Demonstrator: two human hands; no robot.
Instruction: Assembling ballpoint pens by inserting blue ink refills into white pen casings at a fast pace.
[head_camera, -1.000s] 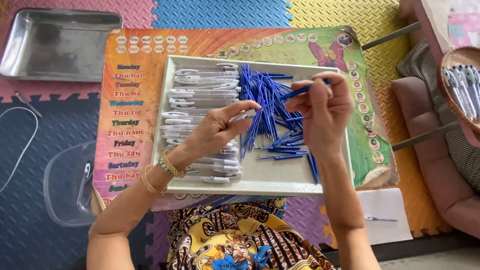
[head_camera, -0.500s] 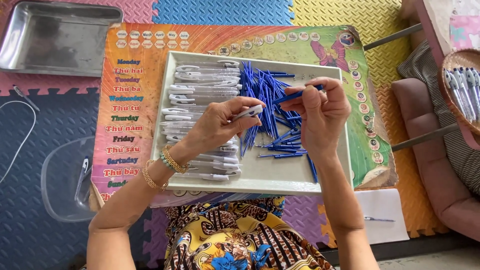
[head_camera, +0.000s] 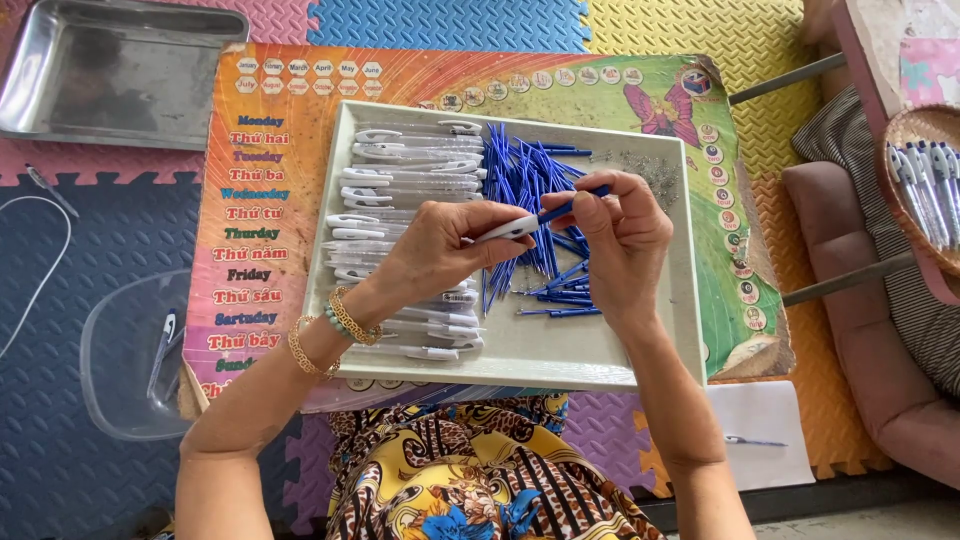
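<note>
The left hand (head_camera: 440, 245) closes its fingers around a white pen barrel (head_camera: 507, 230), thumb on top and the other fingers curled beneath, so that the barrel's end pokes out to the right. The right hand (head_camera: 625, 235) pinches a blue refill (head_camera: 575, 207) between thumb and forefinger, its remaining fingers bent loosely inward. The refill's lower end meets the open end of the barrel, and the two lie roughly in one slanting line between the hands; how far the refill sits inside cannot be told. Both hands hover just above the middle of a shallow white tray (head_camera: 560, 355).

In the tray, under and behind the left hand, a stack of white pen barrels (head_camera: 410, 160) with clips lies in rows along the left side. Beside it, down the middle, a loose heap of blue refills (head_camera: 525, 170) spreads out, some straying toward the lower right. A small scatter of tiny metal springs (head_camera: 655, 175) rests near the tray's upper right corner.

The left wrist wears beaded bracelets (head_camera: 335, 330). The tray sits on a colourful printed board (head_camera: 270, 200) with a butterfly at its upper right, itself resting on foam puzzle floor mats (head_camera: 120, 260). A steel tray (head_camera: 110, 75) lies at the upper left, a clear plastic lid (head_camera: 125, 360) at the left, and a woven basket of assembled pens (head_camera: 925, 180) at the far right edge.
</note>
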